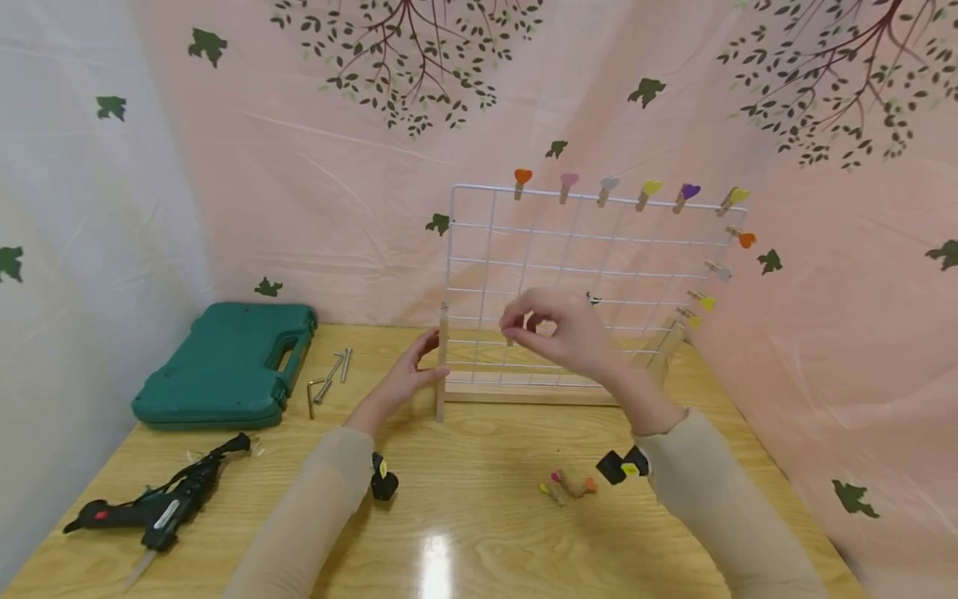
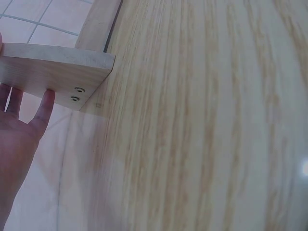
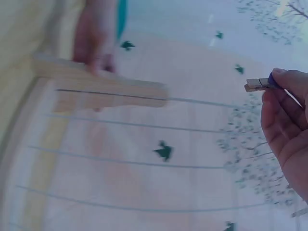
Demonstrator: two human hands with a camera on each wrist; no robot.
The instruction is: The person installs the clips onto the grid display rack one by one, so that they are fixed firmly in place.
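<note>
The right hand (image 1: 565, 333) pinches a clip (image 1: 511, 341) before the grid (image 1: 490, 226) in the head view, its tip peeking out below the fingers. The left hand (image 1: 407, 370) holds the post (image 1: 441, 399) at the grid's left end, probably to steady the frame. Heart clips (image 1: 649, 193) line the grid's top and right edges, where their jaws can bite single wires; three spares (image 1: 575, 487) lie in front of it, seemingly for easy reach. A case (image 1: 224, 366), bolts (image 1: 329, 378) and a glue gun (image 1: 168, 507) sit left of the grid, apparently out of the way.

The left wrist view alone shows two screws (image 2: 78, 94) in the post's outer face, near the fingertips.

The right wrist view alone bares the held clip's dark blue or purple end (image 3: 273, 81) at the fingertips, wooden tip pointing away from them; the left hand blurs there.
</note>
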